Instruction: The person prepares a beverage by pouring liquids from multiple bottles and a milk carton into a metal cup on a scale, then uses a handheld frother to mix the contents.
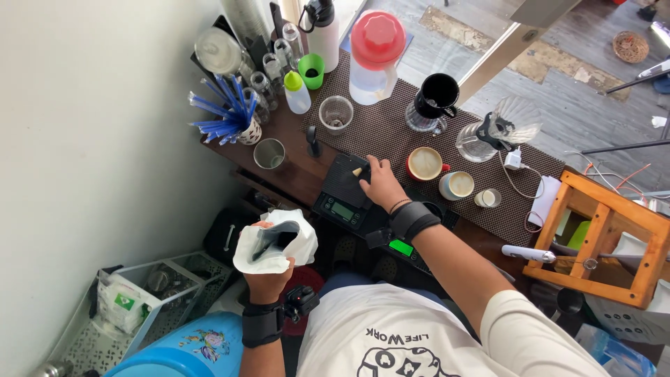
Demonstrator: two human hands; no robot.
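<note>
My left hand (269, 276) grips an open white pouch (276, 241) with a dark lining, held low in front of my body. My right hand (380, 183) reaches forward over a black digital scale (342, 199) and holds a small wooden-handled tool (359, 170) against the dark tray on top of it. Both wrists wear black straps. A red cup of milky coffee (426, 164) and a light blue cup (457, 185) stand just right of my right hand.
On the brown mat (391, 126) stand a red-lidded jug (373, 56), black mug (436, 98), glass dripper (499, 129), clear cup (336, 114) and green-capped bottle (296, 91). Blue straws (227, 115) sit far left. A wooden frame (604, 237) stands right, a wire basket (146, 300) below left.
</note>
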